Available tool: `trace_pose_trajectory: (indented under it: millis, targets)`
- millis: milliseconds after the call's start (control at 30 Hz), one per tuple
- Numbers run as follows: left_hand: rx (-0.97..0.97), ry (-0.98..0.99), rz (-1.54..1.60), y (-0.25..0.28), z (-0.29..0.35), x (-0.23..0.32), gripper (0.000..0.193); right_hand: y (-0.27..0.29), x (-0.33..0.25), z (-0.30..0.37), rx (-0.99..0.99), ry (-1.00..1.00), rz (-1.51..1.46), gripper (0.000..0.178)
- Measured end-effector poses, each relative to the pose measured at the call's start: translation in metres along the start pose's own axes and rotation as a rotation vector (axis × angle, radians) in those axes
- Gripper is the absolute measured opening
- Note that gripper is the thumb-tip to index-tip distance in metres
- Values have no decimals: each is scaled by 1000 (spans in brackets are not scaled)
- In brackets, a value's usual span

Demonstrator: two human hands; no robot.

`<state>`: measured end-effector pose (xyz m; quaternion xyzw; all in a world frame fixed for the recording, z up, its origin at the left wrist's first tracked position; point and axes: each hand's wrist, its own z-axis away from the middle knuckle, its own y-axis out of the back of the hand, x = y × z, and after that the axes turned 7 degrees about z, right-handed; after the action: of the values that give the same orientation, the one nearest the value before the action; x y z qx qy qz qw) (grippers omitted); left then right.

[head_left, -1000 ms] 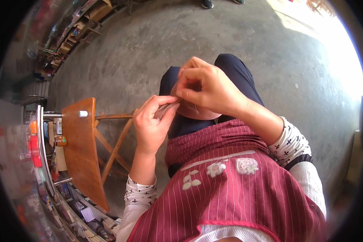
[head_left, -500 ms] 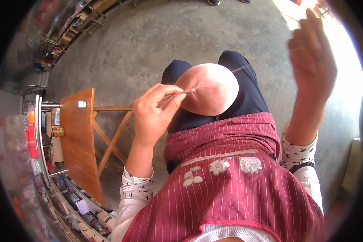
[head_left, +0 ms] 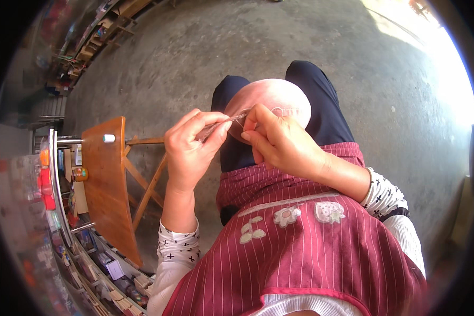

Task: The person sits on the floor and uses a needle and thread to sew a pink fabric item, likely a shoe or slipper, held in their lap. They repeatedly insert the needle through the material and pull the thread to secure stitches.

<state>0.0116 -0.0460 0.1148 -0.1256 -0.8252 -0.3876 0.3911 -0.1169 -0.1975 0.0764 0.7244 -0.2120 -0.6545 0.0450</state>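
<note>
A rounded pink cloth piece [head_left: 271, 90] rests on my lap between my knees, with a line of stitches or a seam across it. My left hand [head_left: 190, 145] pinches a thin pinkish-brown strip [head_left: 210, 130] at the cloth's left side, thumb against forefinger. Right beside those fingertips, my right hand [head_left: 289, 146] is closed in a pinch over the cloth's near edge. A loose loop of thin thread [head_left: 277, 109] shows just above its knuckles. Whatever sits between the right fingertips is too small and hidden to make out.
To my left stands a wooden folding table [head_left: 104, 189] carrying a small white spool [head_left: 108, 138]. A jar [head_left: 79, 174] is at its far side. Shelves [head_left: 110, 295] packed with goods curve along the left. Bright light falls on the concrete floor [head_left: 184, 47] at upper right.
My right hand has come down from high at the upper right to the cloth, next to my left fingertips. My left hand keeps its pinch. Another person's shoes have mostly left the top edge.
</note>
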Motion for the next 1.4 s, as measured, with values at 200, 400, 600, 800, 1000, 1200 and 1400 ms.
trace_pose_trajectory:
  millis: [200,400,600,800,1000,1200,1400]
  targets:
    - [-5,-20,-14,0,0,-1,10,-2,5,0,30,40,30,16]
    - [-6,-22,-21,0,0,3,10,0,-1,-2,14,-35,-43,16]
    - [-6,-23,-20,0,0,2,10,-1,4,1,35,36,11,16]
    - [-19,-36,-37,1,0,3,11,5,-6,0,-4,-97,-106,14]
    - [-46,-92,-114,3,-2,5,16,2,4,-1,188,116,7,7]
    - [-61,-101,-137,6,-4,5,19,12,0,-6,122,31,30,6]
    - [-71,-112,-140,6,-5,7,19,15,-3,-10,104,-37,-29,9]
